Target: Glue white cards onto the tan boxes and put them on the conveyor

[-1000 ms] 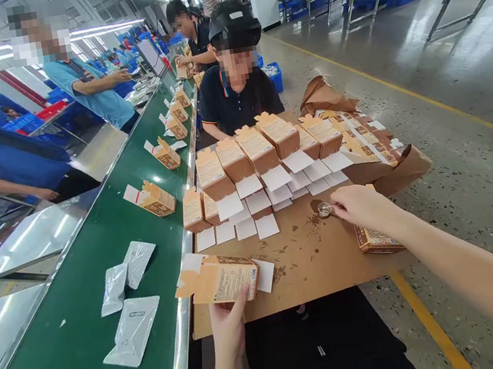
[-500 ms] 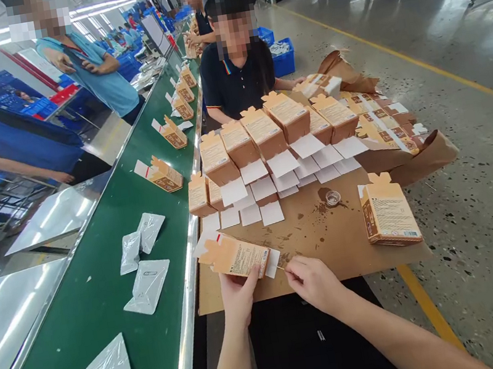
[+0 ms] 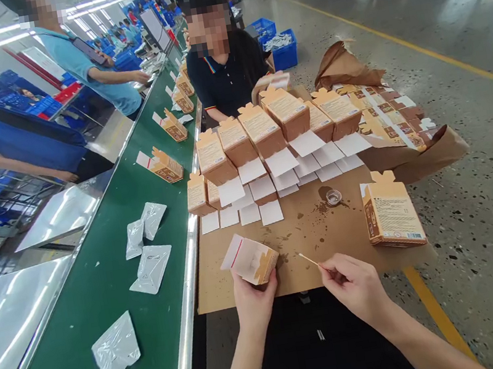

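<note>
My left hand (image 3: 256, 301) grips a small orange-brown carton (image 3: 251, 260), tilted, with a white flap and red strip facing up. In my right hand (image 3: 353, 283), pinched between thumb and fingers, is a cotton swab (image 3: 309, 259) whose white tip points up and left, apart from the carton. Beyond my hands a stack of similar cartons (image 3: 261, 129) stands on the brown cardboard (image 3: 314, 230), several with white flaps hanging out. A small clear dish (image 3: 333, 197) sits among wet spots. One more carton (image 3: 392, 211) stands to the right of my right hand.
On the left runs a green conveyor belt (image 3: 111, 249) with silver pouches (image 3: 116, 353) and open cartons (image 3: 160, 165). A person (image 3: 228, 69) sits across the stack. Flat cartons in torn brown paper (image 3: 437, 145) lie at the right; blue crates (image 3: 284, 50) stand behind.
My left hand has turned the carton so its flap and red strip face up. My right hand has moved right with the swab, away from the carton. The pouches have shifted up the belt.
</note>
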Available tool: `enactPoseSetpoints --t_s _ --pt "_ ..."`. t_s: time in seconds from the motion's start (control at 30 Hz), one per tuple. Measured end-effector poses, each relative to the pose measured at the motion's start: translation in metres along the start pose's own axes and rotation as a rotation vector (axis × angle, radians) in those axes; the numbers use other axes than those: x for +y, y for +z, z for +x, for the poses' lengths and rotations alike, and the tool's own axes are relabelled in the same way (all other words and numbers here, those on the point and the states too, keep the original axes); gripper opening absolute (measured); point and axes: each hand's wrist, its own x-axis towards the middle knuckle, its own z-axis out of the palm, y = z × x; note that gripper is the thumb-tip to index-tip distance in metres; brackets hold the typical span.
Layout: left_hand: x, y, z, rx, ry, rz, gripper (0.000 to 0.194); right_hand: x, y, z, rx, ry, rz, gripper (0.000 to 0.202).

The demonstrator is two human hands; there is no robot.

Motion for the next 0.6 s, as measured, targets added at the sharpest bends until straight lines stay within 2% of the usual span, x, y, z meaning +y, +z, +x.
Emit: enactPoseSetpoints --t_s 0.1,0.17,0.23,0.37,0.47,0.53,0.6 --pt "-0.001 -0.005 0.008 0.056 0.034 0.032 0.075 -0.001 -0.005 -0.006 0.026 0.031 0.060 0.028" --pt "-0.006 -0.021 0.020 0.174 0.047 0.051 0.075 -0.001 -0.007 -0.007 0.044 0.038 0.108 0.026" --pt "-0.016 -0.051 0.033 0.326 0.023 0.097 0.076 0.003 -0.009 -0.008 0.064 0.026 0.137 0.023" --pt "-0.040 -0.132 0.051 0.591 -0.121 0.211 0.077 0.015 -0.014 -0.008 0.055 -0.001 0.130 0.014" --pt "-0.051 -0.173 0.065 0.639 -0.243 0.209 0.076 0.018 -0.009 -0.006 0.006 -0.002 0.120 0.015" --pt "-0.053 -0.184 0.079 0.623 -0.271 0.184 0.075 0.016 -0.003 -0.002 -0.009 0.013 0.150 0.018" --pt "-0.052 -0.186 0.092 0.631 -0.275 0.151 0.076 0.012 0.003 0.003 -0.015 0.028 0.193 0.019"
